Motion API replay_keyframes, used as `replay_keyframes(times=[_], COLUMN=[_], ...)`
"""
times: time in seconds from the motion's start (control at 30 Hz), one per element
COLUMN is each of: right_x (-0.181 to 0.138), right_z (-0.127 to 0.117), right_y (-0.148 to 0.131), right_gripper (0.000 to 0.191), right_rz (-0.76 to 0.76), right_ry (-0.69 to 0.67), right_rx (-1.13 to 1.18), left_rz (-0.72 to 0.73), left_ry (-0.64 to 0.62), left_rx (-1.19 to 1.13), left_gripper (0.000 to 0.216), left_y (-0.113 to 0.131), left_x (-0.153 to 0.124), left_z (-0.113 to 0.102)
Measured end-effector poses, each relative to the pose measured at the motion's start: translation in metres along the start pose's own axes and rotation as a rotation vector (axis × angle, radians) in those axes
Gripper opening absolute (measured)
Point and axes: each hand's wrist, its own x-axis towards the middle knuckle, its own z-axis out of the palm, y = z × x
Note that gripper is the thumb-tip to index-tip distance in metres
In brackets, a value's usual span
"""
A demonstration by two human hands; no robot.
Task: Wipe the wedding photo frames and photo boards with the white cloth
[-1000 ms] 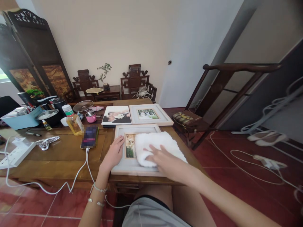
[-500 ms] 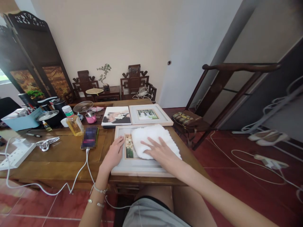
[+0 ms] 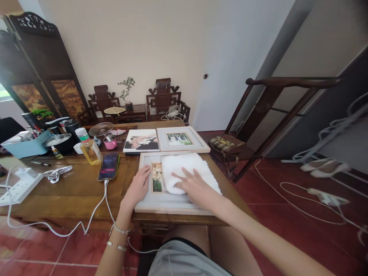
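A light-framed picture (image 3: 172, 209) lies flat on the wooden table in front of me. Over its right part is a fluffy white cloth (image 3: 186, 163) with a scalloped edge, hiding some of the picture. My right hand (image 3: 195, 188) presses on the cloth from above, fingers apart and slightly bent. At the frame's left edge, my left hand (image 3: 140, 184) rests with its fingers stretched out over the border. Part of the small photo (image 3: 156, 178) inside the mount shows between my hands.
Beyond lie a second framed photo (image 3: 198, 142) and a photo panel (image 3: 140, 140). Leftward are a charging phone (image 3: 109, 167), a bottle of yellow liquid (image 3: 89, 149), a pink cup (image 3: 110, 143) and a white power strip (image 3: 21, 188). A wooden chair (image 3: 264, 107) with a checked bag stands right.
My right hand has slid slightly right with the cloth, uncovering a bit more of the small photo. Its fingers are a little more bent. My left hand stays put.
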Motion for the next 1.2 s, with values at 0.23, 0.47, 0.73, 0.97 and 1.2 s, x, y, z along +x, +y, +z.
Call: replay_keyframes(times=[0.23,0.47,0.73,0.97,1.2], right_x=[-0.057,0.003,0.069,0.004,-0.049], right_z=[-0.020,0.007,0.015,-0.001,-0.023], right_y=[-0.060,-0.033,0.014,-0.030,-0.058], right_gripper=[0.062,0.072,0.066,0.070,0.063], right_rz=[-0.160,0.004,0.104,-0.046,-0.133], right_ry=[-0.091,-0.006,0.162,-0.050,-0.139], right_rx=[0.293,0.128,-0.061,0.130,0.347], left_rz=[0.014,0.014,0.009,0.016,-0.006], left_ry=[-0.009,-0.005,-0.005,0.008,-0.020], left_rx=[0.011,0.017,-0.002,-0.012,0.001], left_gripper=[0.043,0.042,0.041,0.042,0.044], left_y=[0.003,-0.001,0.000,-0.002,0.003], left_x=[0.000,0.000,0.000,0.000,0.000], left_z=[-0.001,0.001,0.001,0.001,-0.002])
